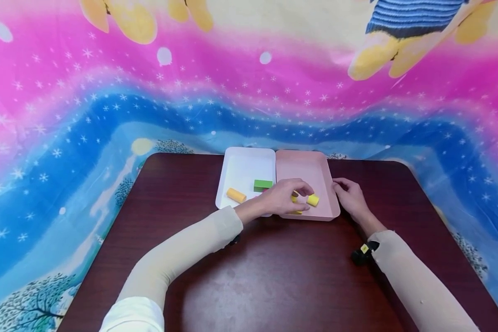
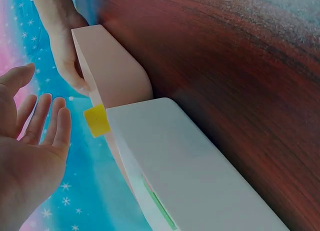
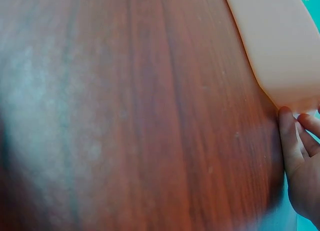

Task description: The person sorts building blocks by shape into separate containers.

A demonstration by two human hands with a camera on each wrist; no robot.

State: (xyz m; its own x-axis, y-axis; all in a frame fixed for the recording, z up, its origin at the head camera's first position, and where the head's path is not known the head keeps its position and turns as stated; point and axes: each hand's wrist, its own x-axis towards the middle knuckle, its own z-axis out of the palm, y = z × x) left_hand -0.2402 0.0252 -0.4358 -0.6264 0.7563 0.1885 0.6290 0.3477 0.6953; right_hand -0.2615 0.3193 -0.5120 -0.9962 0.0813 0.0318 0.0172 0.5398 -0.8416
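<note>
My left hand [image 1: 284, 196] hovers over the pink tray [image 1: 305, 161], its fingers loosely bent above yellow blocks. In the left wrist view this hand [image 2: 35, 141] shows its palm with nothing in it. A yellow cylinder [image 1: 313, 200] lies in the pink tray, just past the fingertips; other yellow pieces are partly hidden under the hand. One yellow block [image 2: 96, 120] shows above the tray's rim in the left wrist view. Outside the pink tray's right wall, my right hand [image 1: 352, 199] touches it with thumb and fingertips; the right wrist view shows the thumb [image 3: 288, 128] at the corner.
The white tray [image 1: 249, 157] stands against the pink tray's left side. It holds an orange cylinder [image 1: 236, 195], a green block [image 1: 263, 185] and a reddish piece mostly covered by my left hand. Both sit on a dark wooden table [image 1: 274, 267], with a patterned cloth [image 1: 249, 106] behind.
</note>
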